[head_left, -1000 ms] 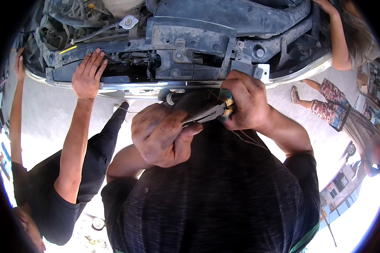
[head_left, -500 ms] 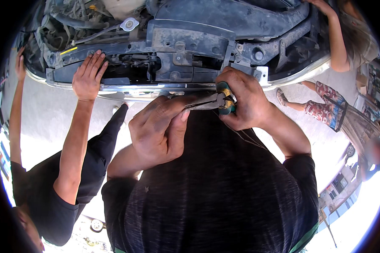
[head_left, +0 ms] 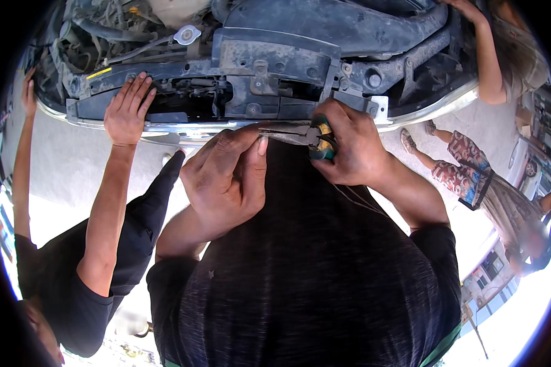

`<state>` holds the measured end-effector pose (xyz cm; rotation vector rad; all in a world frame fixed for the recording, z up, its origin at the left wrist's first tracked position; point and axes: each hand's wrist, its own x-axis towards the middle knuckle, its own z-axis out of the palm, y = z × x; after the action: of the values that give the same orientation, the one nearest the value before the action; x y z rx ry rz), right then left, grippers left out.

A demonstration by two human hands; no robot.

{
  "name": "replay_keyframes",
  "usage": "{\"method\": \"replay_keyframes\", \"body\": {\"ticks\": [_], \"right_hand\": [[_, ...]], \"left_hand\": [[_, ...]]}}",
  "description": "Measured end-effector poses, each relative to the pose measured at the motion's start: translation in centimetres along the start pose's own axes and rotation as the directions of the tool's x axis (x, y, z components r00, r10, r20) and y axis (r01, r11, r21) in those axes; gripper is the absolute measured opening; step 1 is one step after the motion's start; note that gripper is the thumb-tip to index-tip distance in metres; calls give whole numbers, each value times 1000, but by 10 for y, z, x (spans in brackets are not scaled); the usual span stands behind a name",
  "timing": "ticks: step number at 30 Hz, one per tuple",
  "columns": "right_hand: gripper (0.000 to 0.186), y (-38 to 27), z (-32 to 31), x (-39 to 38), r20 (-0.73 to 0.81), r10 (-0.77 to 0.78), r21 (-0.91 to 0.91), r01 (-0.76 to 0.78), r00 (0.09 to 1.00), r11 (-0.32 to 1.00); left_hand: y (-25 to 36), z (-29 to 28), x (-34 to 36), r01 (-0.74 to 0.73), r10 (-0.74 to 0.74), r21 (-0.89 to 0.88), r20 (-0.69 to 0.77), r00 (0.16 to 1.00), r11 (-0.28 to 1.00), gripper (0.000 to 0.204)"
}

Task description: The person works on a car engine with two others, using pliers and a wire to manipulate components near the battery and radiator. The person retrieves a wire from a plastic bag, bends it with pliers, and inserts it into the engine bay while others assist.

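Observation:
My right hand point(head_left: 355, 144) is wrapped round the green and yellow handles of long-nose pliers point(head_left: 291, 134), whose dark jaws point left. At the tips of those jaws, the thumb and index finger of my left hand point(head_left: 223, 177) are pinched together. Whatever lies between them is too small or hidden to make out. Both hands are in front of my chest, just below the front edge of a car's open engine bay point(head_left: 260, 67).
At left, a co-worker's hand point(head_left: 125, 116) lies flat on the car's front panel. Another person's arm point(head_left: 488, 61) reaches over the bay at upper right. Beyond the chrome trim point(head_left: 419, 114), a person in patterned shorts point(head_left: 465, 168) stands at right. A radiator cap point(head_left: 187, 35) shows in the bay.
The pliers have shifted slightly left and up, and their jaws have tilted nearly level. My left fingers have moved with the tips. The person at right has changed position.

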<state>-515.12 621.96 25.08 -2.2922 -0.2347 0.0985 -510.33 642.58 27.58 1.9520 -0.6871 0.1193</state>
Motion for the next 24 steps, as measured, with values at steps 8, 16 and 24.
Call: {"method": "replay_keyframes", "body": {"ticks": [8, 16, 24], "right_hand": [[46, 13, 10, 7, -83, -68, -115, 58, 994, 992], [50, 24, 20, 12, -167, -99, -285, 48, 981, 957], [56, 39, 27, 20, -241, -223, -416, 107, 944, 903]], "left_hand": [[-6, 5, -2, 44, -45, -13, -16, 999, 999, 11], [-5, 9, -8, 118, -118, 16, -12, 993, 993, 11], [-8, 15, -13, 226, -225, 33, -25, 974, 974, 11]]}}
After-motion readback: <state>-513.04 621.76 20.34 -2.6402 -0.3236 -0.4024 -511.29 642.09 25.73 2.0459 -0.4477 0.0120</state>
